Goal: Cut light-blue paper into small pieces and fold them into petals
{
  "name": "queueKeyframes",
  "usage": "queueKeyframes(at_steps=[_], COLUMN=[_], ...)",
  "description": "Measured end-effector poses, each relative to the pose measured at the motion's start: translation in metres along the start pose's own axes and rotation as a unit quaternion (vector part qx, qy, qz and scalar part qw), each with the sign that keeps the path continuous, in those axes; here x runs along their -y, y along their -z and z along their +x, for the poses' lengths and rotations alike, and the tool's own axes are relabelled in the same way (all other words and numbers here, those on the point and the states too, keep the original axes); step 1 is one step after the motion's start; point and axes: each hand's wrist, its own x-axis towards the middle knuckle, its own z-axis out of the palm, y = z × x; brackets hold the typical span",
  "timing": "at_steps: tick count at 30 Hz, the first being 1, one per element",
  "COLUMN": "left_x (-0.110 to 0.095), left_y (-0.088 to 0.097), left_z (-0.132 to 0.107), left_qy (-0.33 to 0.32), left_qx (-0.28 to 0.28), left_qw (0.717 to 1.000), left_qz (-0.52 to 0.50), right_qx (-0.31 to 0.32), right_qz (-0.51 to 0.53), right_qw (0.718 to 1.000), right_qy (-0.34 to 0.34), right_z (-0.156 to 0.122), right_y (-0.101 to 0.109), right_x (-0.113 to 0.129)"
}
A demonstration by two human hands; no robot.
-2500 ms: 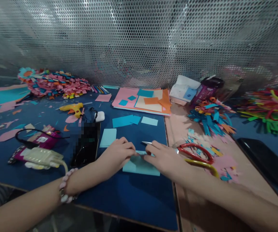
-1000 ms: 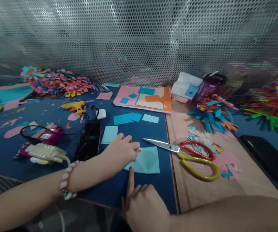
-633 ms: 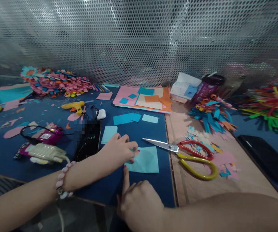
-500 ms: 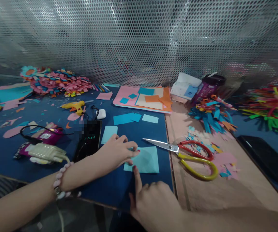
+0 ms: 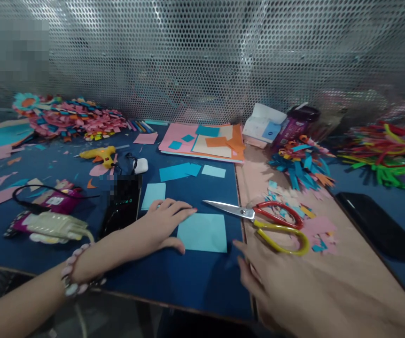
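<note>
A light-blue sheet of paper [image 5: 204, 232] lies flat on the blue tabletop. At its left edge rests my left hand [image 5: 165, 225], fingers stretched out along the paper's upper left corner and thumb apart near the lower left corner. My right hand [image 5: 280, 284] is open to the right of the sheet, away from it and slightly blurred, with nothing visible in its fingers. Just above that hand lie scissors [image 5: 250, 213] with one red and one yellow handle, blades apart from the paper. Behind my left hand is a small stack of light-blue pieces [image 5: 153, 195], partly covered.
A dark phone [image 5: 123, 206] and a power strip [image 5: 58, 225] with a cable are on the left. Further back are a yellow glue gun [image 5: 100, 154] and coloured sheets [image 5: 177, 134]. Paper scraps [image 5: 318, 230] and another phone [image 5: 382, 227] lie on the right.
My right hand has lifted off the paper's lower edge and moved right. My left hand has shifted to the sheet's left side with its fingers straighter. The view has turned slightly right.
</note>
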Motion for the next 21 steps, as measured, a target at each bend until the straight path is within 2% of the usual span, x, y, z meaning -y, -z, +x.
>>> queueKeyframes(at_steps=[1,4,5,7,9,11,14,17,19,21], left_x=[0.001,0.002,0.003,0.002,0.000,-0.003,-0.008,-0.010,-0.008,-0.004], left_y=[-0.001,-0.004,-0.005,-0.005,-0.004,-0.003,-0.001,0.000,0.001,0.002], left_z=[-0.001,-0.002,-0.003,-0.003,-0.004,-0.004,-0.006,-0.010,-0.012,-0.013], left_qy=[0.003,-0.007,-0.014,-0.022,-0.025,-0.032,-0.044,-0.087,-0.104,-0.092], left_qx=[-0.002,-0.013,-0.021,-0.037,-0.051,-0.062,-0.072,-0.055,-0.079,-0.146], left_qw=[1.000,0.999,0.998,0.997,0.995,0.993,0.989,0.984,0.976,0.958], left_qz=[-0.017,-0.050,-0.057,-0.070,-0.084,-0.096,-0.124,-0.149,-0.176,-0.231], right_qx=[0.029,0.071,0.086,0.106,0.098,0.087,0.104,0.108,0.043,-0.066], right_qz=[0.075,0.179,0.231,0.357,0.435,0.461,0.445,0.350,0.258,0.152], right_qw=[0.996,0.979,0.965,0.917,0.874,0.860,0.877,0.928,0.965,0.980], right_qy=[-0.038,-0.068,-0.088,-0.146,-0.191,-0.199,-0.149,-0.066,0.008,0.107], right_z=[0.007,0.024,0.027,0.031,0.033,0.035,0.037,0.034,0.030,0.024], right_y=[0.005,0.012,0.012,0.010,0.006,0.002,-0.001,-0.001,0.001,0.004], right_x=[-0.002,-0.007,-0.008,-0.010,-0.012,-0.014,-0.012,-0.007,-0.006,-0.009])
